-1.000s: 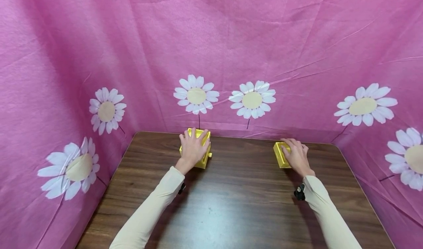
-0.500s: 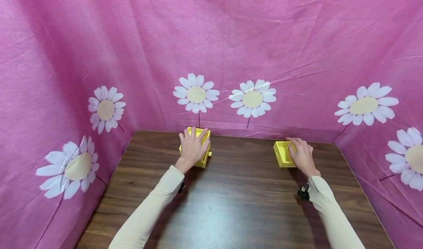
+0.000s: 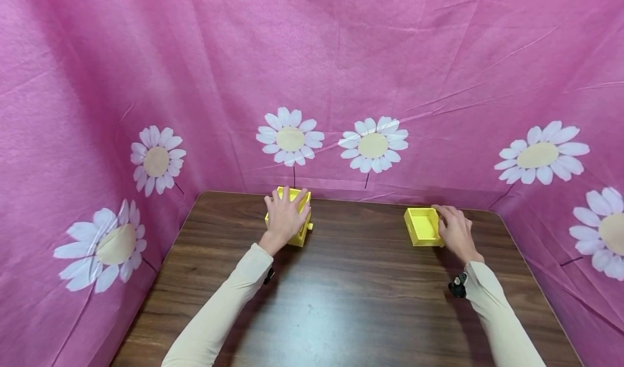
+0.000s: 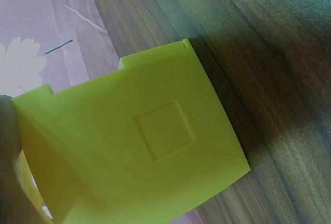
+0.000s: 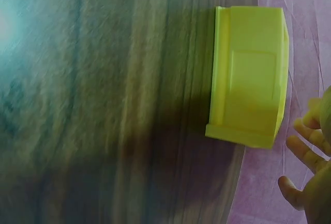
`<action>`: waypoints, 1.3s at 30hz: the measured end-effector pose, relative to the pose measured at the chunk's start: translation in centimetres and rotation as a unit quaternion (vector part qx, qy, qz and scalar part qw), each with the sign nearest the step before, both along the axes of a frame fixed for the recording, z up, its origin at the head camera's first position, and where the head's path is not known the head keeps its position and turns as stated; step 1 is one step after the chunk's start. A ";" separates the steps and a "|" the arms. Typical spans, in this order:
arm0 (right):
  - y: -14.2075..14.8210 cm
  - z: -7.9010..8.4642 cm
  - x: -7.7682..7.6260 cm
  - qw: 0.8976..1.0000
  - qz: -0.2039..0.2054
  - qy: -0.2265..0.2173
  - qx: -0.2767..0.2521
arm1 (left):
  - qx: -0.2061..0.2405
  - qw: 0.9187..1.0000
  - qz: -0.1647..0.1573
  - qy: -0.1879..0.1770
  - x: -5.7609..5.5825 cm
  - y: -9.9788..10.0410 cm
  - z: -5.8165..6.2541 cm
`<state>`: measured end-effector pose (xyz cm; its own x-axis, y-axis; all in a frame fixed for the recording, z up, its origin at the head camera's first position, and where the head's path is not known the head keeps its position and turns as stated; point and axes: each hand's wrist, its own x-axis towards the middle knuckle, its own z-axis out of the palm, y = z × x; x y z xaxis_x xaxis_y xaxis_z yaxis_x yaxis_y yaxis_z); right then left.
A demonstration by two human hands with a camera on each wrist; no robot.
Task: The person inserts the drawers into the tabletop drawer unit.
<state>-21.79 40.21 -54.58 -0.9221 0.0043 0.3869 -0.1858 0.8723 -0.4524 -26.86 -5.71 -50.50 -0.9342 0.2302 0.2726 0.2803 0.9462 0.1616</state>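
Note:
My left hand (image 3: 284, 218) grips a yellow plastic box (image 3: 298, 241) from above, fingers and thumb spread across its top. A small knob (image 3: 310, 227) sticks out of the box's right side. The left wrist view shows a flat yellow wall (image 4: 103, 131) with a shallow square recess, part of the hand (image 4: 10, 157) at the left edge. Further right on the table, a shallow yellow tray (image 3: 423, 225) lies with its hollow facing up. My right hand (image 3: 457, 231) is just at its right side, fingers loosely bent and holding nothing; the right wrist view shows the fingers (image 5: 307, 154) apart from the tray.
Both yellow pieces stand near the far edge of a dark wood-grain table (image 3: 341, 280). A pink cloth (image 3: 331, 74) printed with white daisies hangs right behind and along both sides of the table.
My right hand has drawn off the tray toward the right, uncovering its inside. The tray, my left hand and the box have stayed in place.

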 end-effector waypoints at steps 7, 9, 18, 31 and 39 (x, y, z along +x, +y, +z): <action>1.1 -0.5 0.6 1.000 -0.001 -0.012 0.018 | 0.005 1.000 -0.003 0.000 0.0 0.1 0.1; 1.4 -0.5 0.8 1.000 -0.002 -0.018 0.021 | 0.004 1.000 -0.003 0.000 0.0 0.2 0.1; 2.1 -0.4 1.0 0.999 -0.002 -0.038 0.032 | 0.000 1.000 -0.002 -0.008 0.1 0.2 0.3; 2.6 -0.4 1.1 0.997 0.009 -0.059 0.041 | 0.006 1.000 -0.002 -0.003 0.0 0.0 0.1; 3.2 -0.5 1.0 0.995 0.022 -0.077 0.065 | -0.003 1.000 0.000 0.004 0.1 0.0 0.1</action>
